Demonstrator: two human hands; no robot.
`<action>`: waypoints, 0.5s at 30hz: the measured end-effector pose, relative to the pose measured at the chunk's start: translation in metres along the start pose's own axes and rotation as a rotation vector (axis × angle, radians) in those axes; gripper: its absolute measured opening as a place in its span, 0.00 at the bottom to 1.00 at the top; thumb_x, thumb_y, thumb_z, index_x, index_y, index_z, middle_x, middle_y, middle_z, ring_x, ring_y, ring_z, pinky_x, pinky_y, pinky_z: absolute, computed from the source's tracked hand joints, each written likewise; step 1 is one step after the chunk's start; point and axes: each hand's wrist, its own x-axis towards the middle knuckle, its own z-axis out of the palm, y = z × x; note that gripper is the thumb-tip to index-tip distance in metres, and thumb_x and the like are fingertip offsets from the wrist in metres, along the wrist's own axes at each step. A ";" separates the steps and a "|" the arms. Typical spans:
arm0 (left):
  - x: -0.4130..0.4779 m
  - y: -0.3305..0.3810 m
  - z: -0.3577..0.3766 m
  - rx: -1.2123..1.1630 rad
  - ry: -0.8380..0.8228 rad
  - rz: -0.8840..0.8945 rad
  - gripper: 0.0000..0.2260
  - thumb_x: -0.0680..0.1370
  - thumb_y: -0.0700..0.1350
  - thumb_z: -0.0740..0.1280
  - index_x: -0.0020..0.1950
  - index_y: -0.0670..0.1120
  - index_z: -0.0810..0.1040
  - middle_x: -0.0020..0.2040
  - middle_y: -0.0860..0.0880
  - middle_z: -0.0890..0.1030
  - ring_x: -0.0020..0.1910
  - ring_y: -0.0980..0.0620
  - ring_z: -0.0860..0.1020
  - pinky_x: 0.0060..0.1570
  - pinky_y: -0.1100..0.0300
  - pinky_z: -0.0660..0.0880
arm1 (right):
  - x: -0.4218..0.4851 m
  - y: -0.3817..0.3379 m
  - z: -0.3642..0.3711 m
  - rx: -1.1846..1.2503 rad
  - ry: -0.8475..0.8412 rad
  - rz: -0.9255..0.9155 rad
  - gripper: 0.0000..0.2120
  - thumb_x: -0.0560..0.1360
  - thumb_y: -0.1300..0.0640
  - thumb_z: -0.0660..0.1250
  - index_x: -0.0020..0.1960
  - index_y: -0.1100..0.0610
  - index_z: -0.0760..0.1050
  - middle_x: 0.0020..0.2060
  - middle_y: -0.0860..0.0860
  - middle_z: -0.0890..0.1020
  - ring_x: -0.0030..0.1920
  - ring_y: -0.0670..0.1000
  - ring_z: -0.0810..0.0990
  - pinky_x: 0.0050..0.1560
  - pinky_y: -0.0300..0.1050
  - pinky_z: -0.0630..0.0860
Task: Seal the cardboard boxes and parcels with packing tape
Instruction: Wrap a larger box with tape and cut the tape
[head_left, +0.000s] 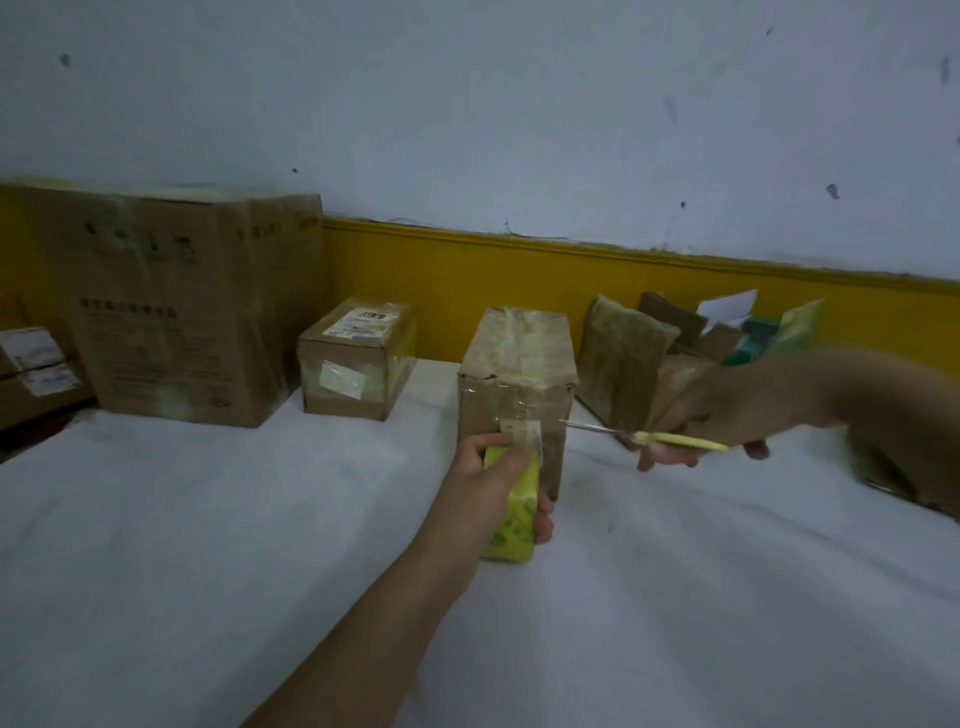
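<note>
Your left hand (488, 467) grips the yellow tape roll (511, 525) taut against the brown cardboard box (519, 364); right hand (737, 405) clasps yellow-handled scissors (670, 439) to cut.

The right hand (748, 408) is blurred, and the picture's left edge cuts off a labelled box (36, 364).

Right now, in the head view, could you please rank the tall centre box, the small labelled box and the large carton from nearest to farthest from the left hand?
From the left hand, gripping the tape roll:
1. Tall centre box, just behind it.
2. Small labelled box, back left.
3. Large carton, far left.
</note>
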 end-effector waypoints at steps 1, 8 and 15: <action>0.000 0.001 0.000 -0.004 0.001 -0.010 0.10 0.82 0.44 0.65 0.62 0.47 0.69 0.29 0.40 0.79 0.22 0.45 0.75 0.24 0.59 0.74 | 0.000 -0.004 0.001 0.018 -0.024 0.010 0.30 0.62 0.20 0.62 0.54 0.37 0.81 0.48 0.47 0.80 0.44 0.49 0.74 0.35 0.37 0.74; 0.002 0.001 -0.006 -0.026 -0.033 -0.039 0.10 0.81 0.42 0.63 0.62 0.47 0.69 0.30 0.39 0.79 0.24 0.44 0.75 0.30 0.56 0.75 | 0.030 -0.048 0.006 0.083 0.072 -0.084 0.22 0.70 0.33 0.66 0.54 0.46 0.84 0.35 0.42 0.79 0.36 0.47 0.72 0.35 0.39 0.70; 0.004 0.000 -0.010 -0.018 -0.065 0.008 0.07 0.80 0.38 0.64 0.58 0.44 0.72 0.32 0.36 0.77 0.26 0.43 0.75 0.28 0.56 0.75 | 0.031 -0.026 0.039 0.084 0.316 -0.149 0.07 0.71 0.40 0.72 0.45 0.39 0.85 0.34 0.37 0.82 0.31 0.39 0.72 0.31 0.34 0.69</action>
